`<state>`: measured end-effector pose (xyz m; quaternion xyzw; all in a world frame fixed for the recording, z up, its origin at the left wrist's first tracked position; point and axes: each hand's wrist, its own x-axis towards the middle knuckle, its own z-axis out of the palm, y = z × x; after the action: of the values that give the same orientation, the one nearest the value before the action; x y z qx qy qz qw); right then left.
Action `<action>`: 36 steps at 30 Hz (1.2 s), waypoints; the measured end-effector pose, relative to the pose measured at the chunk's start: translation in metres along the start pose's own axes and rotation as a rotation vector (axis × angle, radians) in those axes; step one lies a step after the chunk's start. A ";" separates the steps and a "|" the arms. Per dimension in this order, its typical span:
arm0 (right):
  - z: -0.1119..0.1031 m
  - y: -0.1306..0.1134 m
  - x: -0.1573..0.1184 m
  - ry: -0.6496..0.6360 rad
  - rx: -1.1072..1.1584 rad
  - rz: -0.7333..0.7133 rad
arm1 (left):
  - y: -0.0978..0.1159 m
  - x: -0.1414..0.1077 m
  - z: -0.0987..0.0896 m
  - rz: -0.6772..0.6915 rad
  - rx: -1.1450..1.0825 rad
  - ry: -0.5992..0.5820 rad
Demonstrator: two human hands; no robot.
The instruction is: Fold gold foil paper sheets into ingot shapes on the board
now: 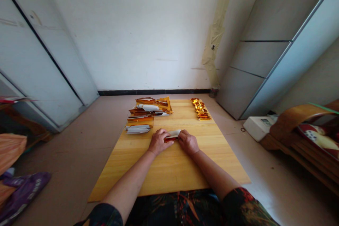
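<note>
My left hand (158, 142) and my right hand (188, 142) are close together, clamped on a narrow white foil packet with a red-gold underside (172, 135), near the middle of the surface. If my grip slackens, the slick foil could slip out or spring open; pressing too hard could crease or split it. Just beyond my left hand sits a low stack of silver-white folded foil packets (137, 130), close enough that a careless sweep of the wrist could knock it. Behind that, a loose heap of gold foil packets (153, 105) spreads toward the far left corner of the pale pine surface (169, 173) — a nudge there could send pieces over the edge. A tidy row of small gold foil folds (200, 109) lies by the far right corner. Past the far edge run a black skirting strip (153, 92) and a white wall (132, 31). A beige floor (79, 137) surrounds the surface, with a curved wooden chair (291, 137) to my right and a purple plastic bag (23, 194) to my left.
</note>
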<state>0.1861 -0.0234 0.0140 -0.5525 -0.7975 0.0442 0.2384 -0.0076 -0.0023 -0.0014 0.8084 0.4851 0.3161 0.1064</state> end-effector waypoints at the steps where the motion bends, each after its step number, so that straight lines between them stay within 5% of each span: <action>1: -0.001 0.000 -0.001 -0.003 -0.002 0.001 | 0.000 0.000 0.000 -0.004 -0.012 -0.010; 23: 0.003 0.003 -0.007 0.036 0.023 -0.032 | -0.004 0.003 0.005 -0.062 -0.087 0.035; 36: 0.000 0.003 -0.012 -0.020 -0.001 -0.054 | 0.012 0.018 0.008 -0.273 0.146 0.006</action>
<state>0.1917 -0.0331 0.0088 -0.5305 -0.8144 0.0429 0.2311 0.0118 0.0080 0.0056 0.7396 0.6124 0.2651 0.0877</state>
